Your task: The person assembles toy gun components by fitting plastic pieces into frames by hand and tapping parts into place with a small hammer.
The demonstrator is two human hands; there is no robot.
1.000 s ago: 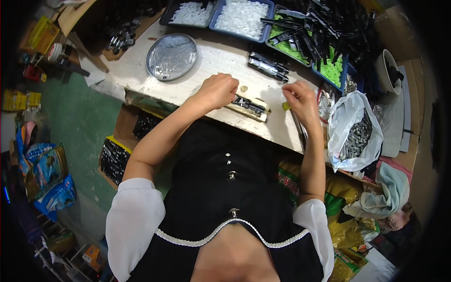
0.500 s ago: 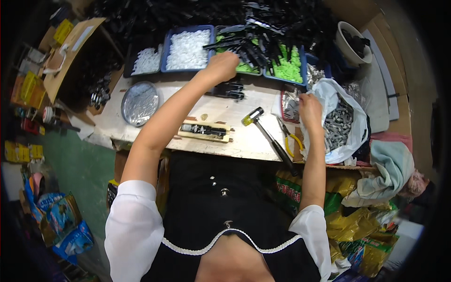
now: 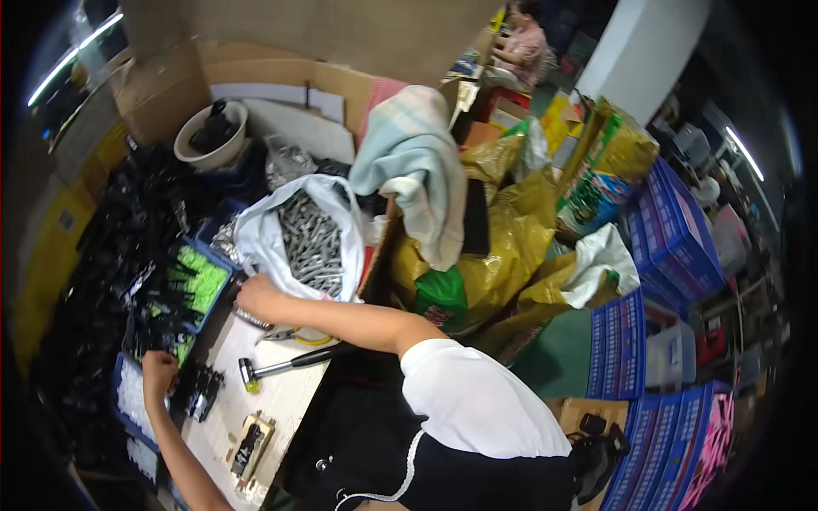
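Observation:
My left hand is curled at the edge of a blue tray of white parts, touching a small heap of black parts. What its fingers hold is hidden. My right hand rests palm down at the near lip of a white bag of grey metal screws; its fingertips are hidden. Between the hands a hammer with a black handle lies on the white worktable. Yellow-handled pliers lie beside my right forearm. A wooden jig with a black piece sits near the table's front edge.
A blue tray of green and black parts stands beyond the left hand, with a big heap of black parts behind it. A white bowl, a towel, yellow sacks and blue crates are nearby. Another person sits far off.
The view has swung right. My left hand came back from the far tray to the black parts beside the white-parts tray. My right hand stayed by the screw bag.

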